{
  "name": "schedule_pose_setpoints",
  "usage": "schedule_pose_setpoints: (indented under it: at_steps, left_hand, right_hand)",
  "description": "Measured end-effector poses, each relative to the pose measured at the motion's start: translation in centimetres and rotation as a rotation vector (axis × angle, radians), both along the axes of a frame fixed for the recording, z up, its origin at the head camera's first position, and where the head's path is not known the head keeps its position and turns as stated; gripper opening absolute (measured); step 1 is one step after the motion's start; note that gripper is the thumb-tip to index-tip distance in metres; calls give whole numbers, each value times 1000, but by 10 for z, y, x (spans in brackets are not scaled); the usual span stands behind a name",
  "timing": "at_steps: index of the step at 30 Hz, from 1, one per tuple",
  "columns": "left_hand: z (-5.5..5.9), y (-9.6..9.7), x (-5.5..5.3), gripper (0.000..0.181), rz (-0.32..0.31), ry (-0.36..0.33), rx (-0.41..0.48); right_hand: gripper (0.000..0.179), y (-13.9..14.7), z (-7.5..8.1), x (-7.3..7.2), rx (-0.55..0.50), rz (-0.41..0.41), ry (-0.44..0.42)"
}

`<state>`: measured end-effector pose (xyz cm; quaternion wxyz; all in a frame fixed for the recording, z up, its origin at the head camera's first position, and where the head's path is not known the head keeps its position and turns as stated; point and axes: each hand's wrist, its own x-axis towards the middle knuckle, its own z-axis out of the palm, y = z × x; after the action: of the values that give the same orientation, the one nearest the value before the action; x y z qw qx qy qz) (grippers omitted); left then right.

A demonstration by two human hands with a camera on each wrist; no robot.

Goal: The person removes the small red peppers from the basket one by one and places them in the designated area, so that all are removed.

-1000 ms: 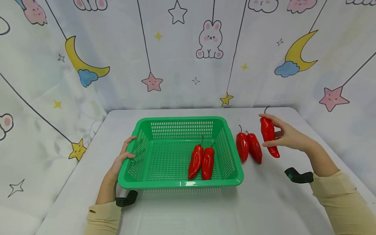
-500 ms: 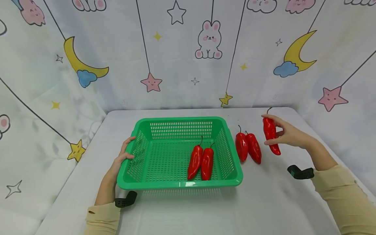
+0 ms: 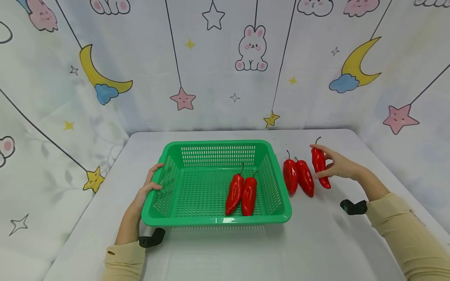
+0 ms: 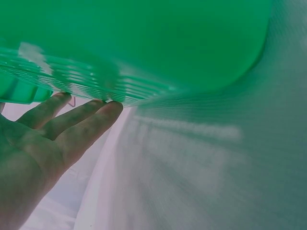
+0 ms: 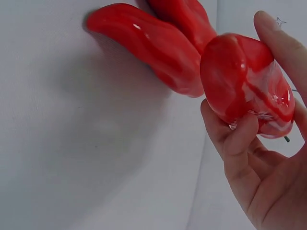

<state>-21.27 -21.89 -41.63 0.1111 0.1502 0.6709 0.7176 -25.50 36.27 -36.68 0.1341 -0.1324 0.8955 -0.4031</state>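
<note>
My left hand [image 3: 143, 191] grips the left rim of a green plastic basket [image 3: 242, 220], thumb on the rim in the head view. In the left wrist view, several fingers [image 4: 88, 127] reach under the rim against the slotted outer wall. At the right, my right hand [image 3: 339, 164] holds a glossy red chili pepper [image 3: 318, 160] between thumb and fingers, stem up. A red chili pepper [image 3: 290, 176] and another red chili pepper [image 3: 305, 178] lie side by side between basket and hand. Inside the basket are a red chili pepper [image 3: 234, 194] and its neighbour chili pepper [image 3: 249, 196].
The basket stands on a white table [image 3: 218, 253]. Behind it hangs a pale curtain [image 3: 211, 58] printed with moons, stars and rabbits. Black wrist devices sit on the left wrist [image 3: 152, 238] and the right wrist [image 3: 353, 207].
My right hand shifts slightly right, then back left and lower with the held chili pepper, closer to the two loose ones. My left hand and the basket stay put.
</note>
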Motion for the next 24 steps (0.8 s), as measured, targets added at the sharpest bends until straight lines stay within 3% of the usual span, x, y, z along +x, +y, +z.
schedule_pose_setpoints:
  at_steps: [17,24]
  left_hand:
    - [-2,0,-2,68,4,9,-14]
    - [-1,0,0,68,10,8,-27]
  right_hand:
    - [100,7,-22,-9,61,-16,-55]
    - [101,9,-29,-14,152,-22,-104]
